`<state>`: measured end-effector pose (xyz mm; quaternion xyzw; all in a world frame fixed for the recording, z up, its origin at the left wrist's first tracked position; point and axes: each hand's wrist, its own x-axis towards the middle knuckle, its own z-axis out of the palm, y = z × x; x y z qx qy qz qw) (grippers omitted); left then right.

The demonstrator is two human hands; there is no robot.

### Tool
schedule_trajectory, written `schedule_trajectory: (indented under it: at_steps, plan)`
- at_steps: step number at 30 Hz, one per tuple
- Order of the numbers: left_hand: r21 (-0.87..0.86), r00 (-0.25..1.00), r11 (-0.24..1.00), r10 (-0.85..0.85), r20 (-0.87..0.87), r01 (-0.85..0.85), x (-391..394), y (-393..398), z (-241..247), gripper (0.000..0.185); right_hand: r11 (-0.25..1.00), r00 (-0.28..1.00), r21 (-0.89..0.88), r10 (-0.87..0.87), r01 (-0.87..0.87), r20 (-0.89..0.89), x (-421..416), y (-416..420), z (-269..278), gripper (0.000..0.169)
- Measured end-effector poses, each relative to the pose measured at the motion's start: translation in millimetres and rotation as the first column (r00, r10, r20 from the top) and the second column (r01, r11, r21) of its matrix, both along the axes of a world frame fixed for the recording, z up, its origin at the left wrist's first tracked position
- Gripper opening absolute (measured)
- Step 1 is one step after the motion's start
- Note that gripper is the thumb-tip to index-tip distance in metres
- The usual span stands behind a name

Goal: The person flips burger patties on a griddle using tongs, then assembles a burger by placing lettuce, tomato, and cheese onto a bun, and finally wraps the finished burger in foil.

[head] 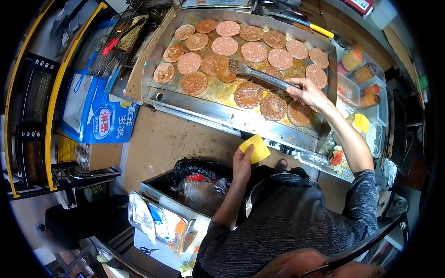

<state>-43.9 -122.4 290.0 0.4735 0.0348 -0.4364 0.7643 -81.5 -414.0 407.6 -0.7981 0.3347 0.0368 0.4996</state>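
My left hand pinches a square yellow cheese slice in front of the griddle's lower edge. Above the hot plate, my right hand grips metal tongs near their handle end. The tongs' head lies against a browned burger patty, which overlaps another patty; whether the jaws pinch it cannot be told. Many patties cover the flat-top griddle. Some are pink and look raw, such as one patty; others are brown, and a glossy patty sits near the front.
Sauce bottles stand in a plastic bin at right, near stacked cheese slices and a topped food portion on foil. A scraper with a yellow handle rests behind the griddle. Below are a lined bin and a blue freezer.
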Motion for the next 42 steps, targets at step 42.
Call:
schedule_trajectory:
  at_steps: [42]
  plan:
    - [0.001, 0.996, 0.996, 0.091, 0.025, -0.091, 15.3, 32.4, -10.5, 0.018, 0.810, 0.987, -0.569, 0.079, -0.145, -0.140, 28.6, -4.2, 36.0, 0.040]
